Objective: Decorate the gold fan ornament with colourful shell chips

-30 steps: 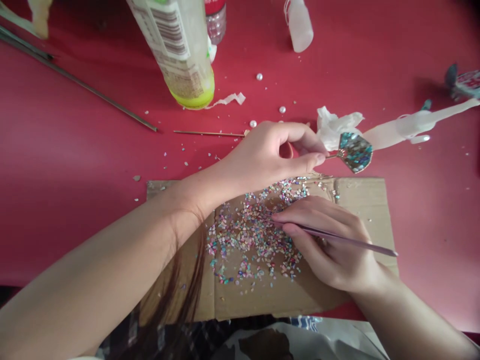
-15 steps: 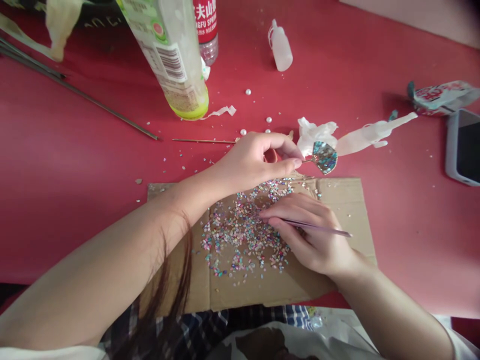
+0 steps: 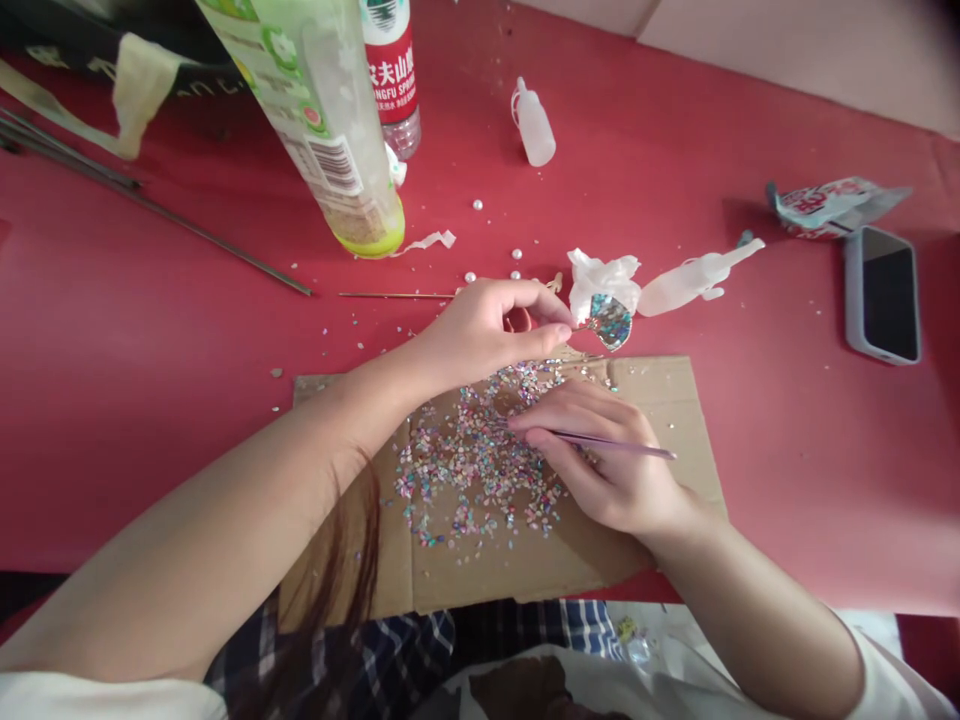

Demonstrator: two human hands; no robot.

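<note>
My left hand (image 3: 491,328) pinches the thin stem of a small fan-shaped ornament (image 3: 609,321) covered in blue-green shell bits, held just above the far edge of a cardboard sheet (image 3: 675,400). My right hand (image 3: 600,455) is closed on a thin pinkish tool (image 3: 626,446) whose tip lies in a scatter of small multicoloured shell chips (image 3: 480,460) on the cardboard.
On the red table stand a tall green bottle (image 3: 322,120) and a red-labelled water bottle (image 3: 390,70). A small glue bottle (image 3: 534,125), crumpled tissue (image 3: 600,272), a lying plastic bottle (image 3: 694,278), loose pearls (image 3: 514,255), thin metal rods (image 3: 187,228), a phone (image 3: 883,292) and a wrapper (image 3: 825,205) lie around.
The view has pulled back and tilted up, showing more of the table's far side and the phone. Both hands keep their grips; the tool tip stays among the chips.
</note>
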